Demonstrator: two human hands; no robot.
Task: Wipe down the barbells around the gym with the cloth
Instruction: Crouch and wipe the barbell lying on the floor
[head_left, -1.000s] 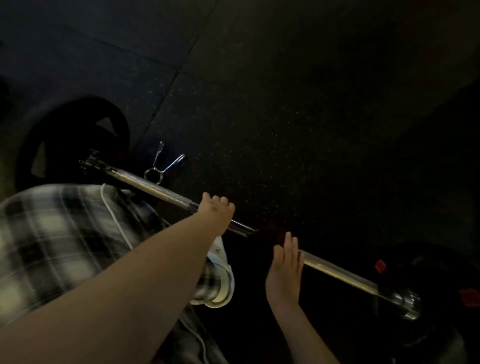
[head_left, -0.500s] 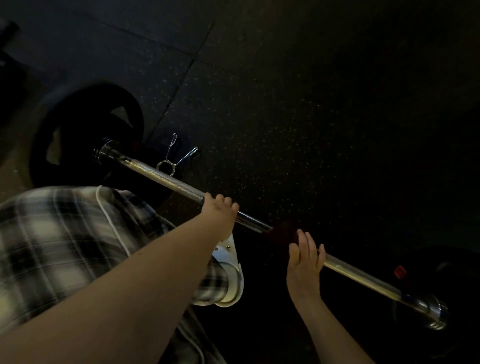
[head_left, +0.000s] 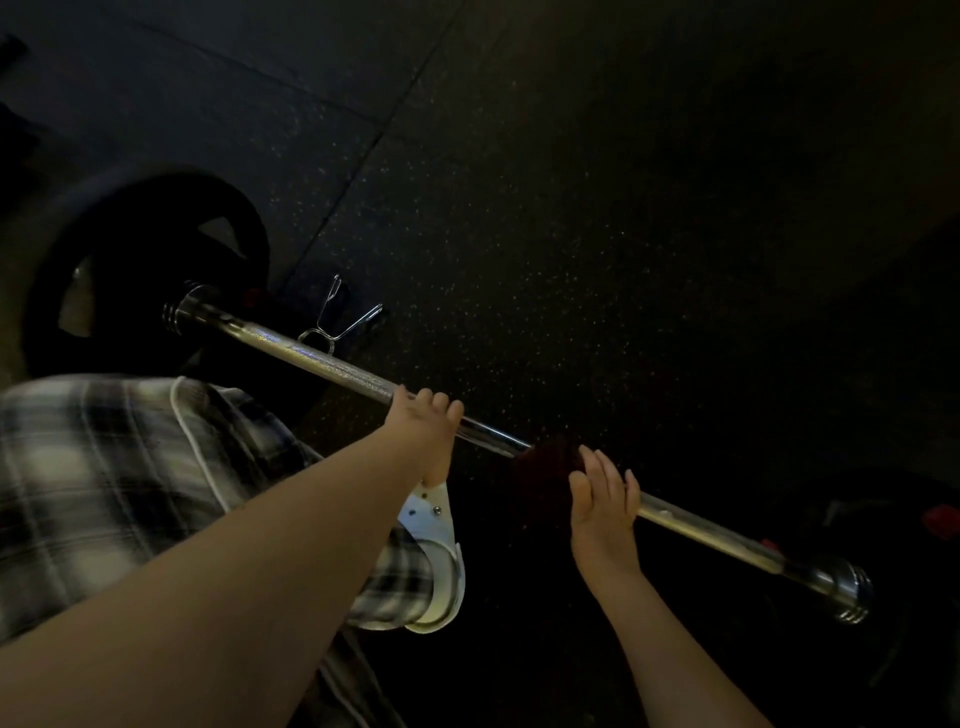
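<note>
Where the left hand is closed over the barbell, its fingers are curled round the shaft from above, near the bar's middle. Just beside it, toward the lower right, the right hand is laid against the shaft with fingers nearly straight. It is judged to be pressing rather than gripping, though whether the thumb pinches anything cannot be told in the dim light. A dark reddish cloth is bunched on the shaft between the two hands, touching the thumb side of the right hand.

The long axis of the barbell is set diagonally. It runs from the upper left end, by a black weight plate, down to the chrome sleeve at the lower right. A spring clip is seen just behind the left stretch, over the speckled floor. A white shoe is placed below the left hand.

The bare shaft beyond the cloth lies toward the lower right and is nearer the right hand. A slide along the axis that way is therefore judged to be called for, the other direction being blocked by the left hand.
</note>
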